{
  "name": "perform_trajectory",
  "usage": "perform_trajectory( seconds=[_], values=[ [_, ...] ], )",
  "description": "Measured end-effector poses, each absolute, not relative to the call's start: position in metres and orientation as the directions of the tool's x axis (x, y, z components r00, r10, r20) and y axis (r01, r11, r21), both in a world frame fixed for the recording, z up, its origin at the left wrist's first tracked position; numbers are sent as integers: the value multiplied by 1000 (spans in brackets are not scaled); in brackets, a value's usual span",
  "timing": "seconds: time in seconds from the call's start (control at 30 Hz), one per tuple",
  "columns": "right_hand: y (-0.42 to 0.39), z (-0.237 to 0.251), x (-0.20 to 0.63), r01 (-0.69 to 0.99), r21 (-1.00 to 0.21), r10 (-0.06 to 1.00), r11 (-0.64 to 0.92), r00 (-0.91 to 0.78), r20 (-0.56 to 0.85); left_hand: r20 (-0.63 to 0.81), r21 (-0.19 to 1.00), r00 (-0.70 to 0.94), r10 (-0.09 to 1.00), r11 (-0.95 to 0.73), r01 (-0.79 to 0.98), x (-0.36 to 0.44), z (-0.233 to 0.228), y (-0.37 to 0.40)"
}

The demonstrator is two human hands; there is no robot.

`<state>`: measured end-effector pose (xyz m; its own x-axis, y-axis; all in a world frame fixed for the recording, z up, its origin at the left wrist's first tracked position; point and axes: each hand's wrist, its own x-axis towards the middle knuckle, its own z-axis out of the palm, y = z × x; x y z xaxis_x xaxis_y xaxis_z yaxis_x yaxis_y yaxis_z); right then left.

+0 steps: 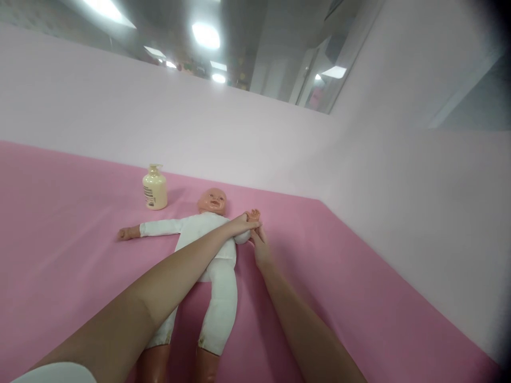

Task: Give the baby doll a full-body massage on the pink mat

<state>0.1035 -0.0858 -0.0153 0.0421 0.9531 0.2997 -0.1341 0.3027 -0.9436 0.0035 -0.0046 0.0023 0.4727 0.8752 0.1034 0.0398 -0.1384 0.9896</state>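
Right now the baby doll point(207, 239) lies flat on its back on the pink mat point(72, 234), head toward the pale wall point(239, 133), both arms spread out sideways and legs pointing back at the person. Its white cloth suit covers trunk, arms and legs; the bare plastic lower legs run off the bottom edge of the view.

Both hands meet at the doll's arm on the side away from the bottle. The left hand point(241, 226) reaches across the doll's chest and is closed around that sleeve near the wrist, just short of the doll's small hand point(254, 215). The right hand point(260, 247) comes in from the doll's outer side, fingers pointing up at the same wrist — touching or nearly so; whether they are curled around it or merely laid against it cannot be told.

Beyond the doll's other shoulder, near its head, stands a cream pump bottle point(154, 188), upright and apart from it.

One risk, as a judgement: a firm pull on the sleeve could drag the whole light doll sideways across the smooth mat — or slide the cloth along the arm.
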Motion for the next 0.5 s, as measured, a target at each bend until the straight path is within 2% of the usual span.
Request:
perform_trajectory(
  seconds=[0.13, 0.3, 0.5],
  values=[
    [-89, -13, 102, -137, -945, 955, 296, 41, 293, 156, 985, 372, 915, -172, 10, 4, -2, -2],
    [-89, -14, 102, -160, -944, 957, 287, 81, 277, 302, 944, 466, 832, -329, -25, -1, 4, -4],
    [-85, -20, 104, -185, -946, 958, 266, 160, 238, 389, 905, 471, 792, -424, -34, -2, 11, -9]
  ],
)
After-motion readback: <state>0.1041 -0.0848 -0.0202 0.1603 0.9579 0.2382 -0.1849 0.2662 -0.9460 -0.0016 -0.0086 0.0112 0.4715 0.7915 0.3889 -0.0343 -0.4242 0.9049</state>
